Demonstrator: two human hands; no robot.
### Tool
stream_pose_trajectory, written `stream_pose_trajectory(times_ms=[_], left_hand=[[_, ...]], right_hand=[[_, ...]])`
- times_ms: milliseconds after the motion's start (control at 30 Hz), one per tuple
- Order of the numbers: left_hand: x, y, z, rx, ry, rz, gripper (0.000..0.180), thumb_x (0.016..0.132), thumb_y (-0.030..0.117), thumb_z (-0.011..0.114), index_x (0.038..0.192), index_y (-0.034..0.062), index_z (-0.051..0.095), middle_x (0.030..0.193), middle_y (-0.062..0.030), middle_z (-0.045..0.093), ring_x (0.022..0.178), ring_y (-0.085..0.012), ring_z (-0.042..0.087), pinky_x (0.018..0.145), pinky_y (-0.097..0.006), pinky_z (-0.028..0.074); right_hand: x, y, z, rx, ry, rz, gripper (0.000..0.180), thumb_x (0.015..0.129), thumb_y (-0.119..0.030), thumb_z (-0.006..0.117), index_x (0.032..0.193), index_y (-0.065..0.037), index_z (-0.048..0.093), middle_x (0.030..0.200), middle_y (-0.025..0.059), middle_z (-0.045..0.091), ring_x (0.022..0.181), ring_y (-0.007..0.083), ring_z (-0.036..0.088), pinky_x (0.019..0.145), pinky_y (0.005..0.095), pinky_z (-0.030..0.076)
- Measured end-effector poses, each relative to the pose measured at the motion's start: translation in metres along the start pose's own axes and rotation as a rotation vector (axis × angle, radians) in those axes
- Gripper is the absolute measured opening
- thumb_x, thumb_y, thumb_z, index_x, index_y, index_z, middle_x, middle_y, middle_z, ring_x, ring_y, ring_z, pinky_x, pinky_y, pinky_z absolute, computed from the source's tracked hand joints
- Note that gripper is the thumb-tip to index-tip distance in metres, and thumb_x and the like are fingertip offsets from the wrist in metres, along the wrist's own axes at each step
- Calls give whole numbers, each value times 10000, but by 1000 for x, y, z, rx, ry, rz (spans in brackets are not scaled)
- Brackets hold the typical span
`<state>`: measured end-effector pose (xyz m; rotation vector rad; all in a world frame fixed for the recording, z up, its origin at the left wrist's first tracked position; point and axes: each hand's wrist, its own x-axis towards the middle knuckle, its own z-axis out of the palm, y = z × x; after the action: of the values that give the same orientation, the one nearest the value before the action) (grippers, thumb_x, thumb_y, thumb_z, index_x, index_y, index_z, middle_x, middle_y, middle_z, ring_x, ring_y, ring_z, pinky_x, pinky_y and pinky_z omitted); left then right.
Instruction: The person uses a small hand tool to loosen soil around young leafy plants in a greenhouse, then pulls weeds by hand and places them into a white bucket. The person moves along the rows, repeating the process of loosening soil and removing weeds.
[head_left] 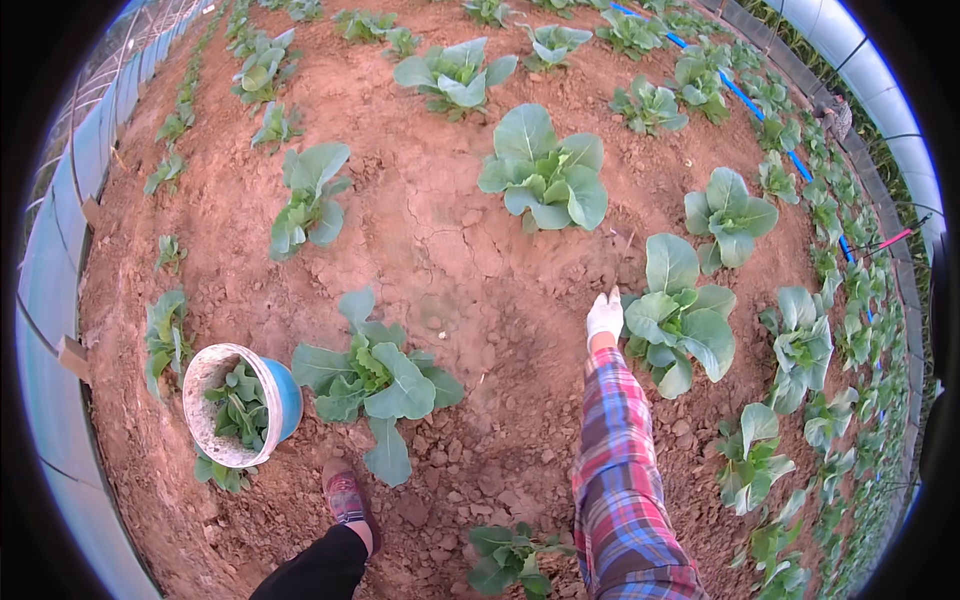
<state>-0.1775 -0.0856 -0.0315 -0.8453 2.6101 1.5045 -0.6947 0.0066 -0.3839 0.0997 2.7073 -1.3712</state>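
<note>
1. Our right hand (604, 315), in a white glove at the end of a plaid sleeve (618, 470), reaches out over the red soil (470, 260).
2. Its fingers (612, 298) lie close together, pointing away from us; they close on nothing we can see, and whether they touch the plant's leaves we cannot tell.
3. Just right of the fingers stands a leafy green plant (680, 320), its broad leaves spreading outward in a rosette, its tallest leaf pointing away from us.
4. Our left hand is out of view.
5. Far left of the fingers and nearer to us, a blue bucket (245, 405) lies tilted, its mouth facing us, with greens inside.
6. Our shoe (347, 497) rests on the soil, below and left of the fingers.
</note>
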Motion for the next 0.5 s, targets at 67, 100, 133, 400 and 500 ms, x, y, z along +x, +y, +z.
stream_pose_trajectory(times_ms=[67,100,133,400,500], left_hand=[[4,-3,-3,-58,10,-88,323,728,-31,580,1032,60,642,737,-42,580,616,-170,561,570,-273,453],[7,-5,-2,-43,27,-77,321,732,-39,574,1032,53,641,745,-35,579,623,-160,556,576,-267,450],[9,-5,-2,-32,47,-58,319,736,-46,568,1033,47,640,753,-29,578,630,-149,550,581,-261,446],[2,11,-1,132,11,166,347,696,-9,599,1024,93,647,749,-87,595,631,-253,582,568,-320,470],[-3,19,6,59,-10,213,327,689,-8,605,1000,86,644,728,-97,589,633,-275,583,557,-342,474]], right_hand=[[-13,3,20,-168,63,-29,431,940,-207,417,1341,-50,399,1255,230,509,1081,360,543,888,351,437],[-23,10,16,-193,47,-40,427,939,-207,418,1337,-50,403,1241,234,518,1072,364,547,887,361,438],[-30,21,7,-217,38,-57,423,939,-206,419,1332,-51,408,1226,237,528,1064,368,551,885,371,439],[-126,44,-88,-201,-413,-60,444,901,-160,462,1311,5,423,1239,210,532,1177,296,500,990,343,370],[-134,88,-143,-249,-444,-235,430,898,-160,444,1312,-42,439,1210,222,538,1120,323,526,947,336,401]])
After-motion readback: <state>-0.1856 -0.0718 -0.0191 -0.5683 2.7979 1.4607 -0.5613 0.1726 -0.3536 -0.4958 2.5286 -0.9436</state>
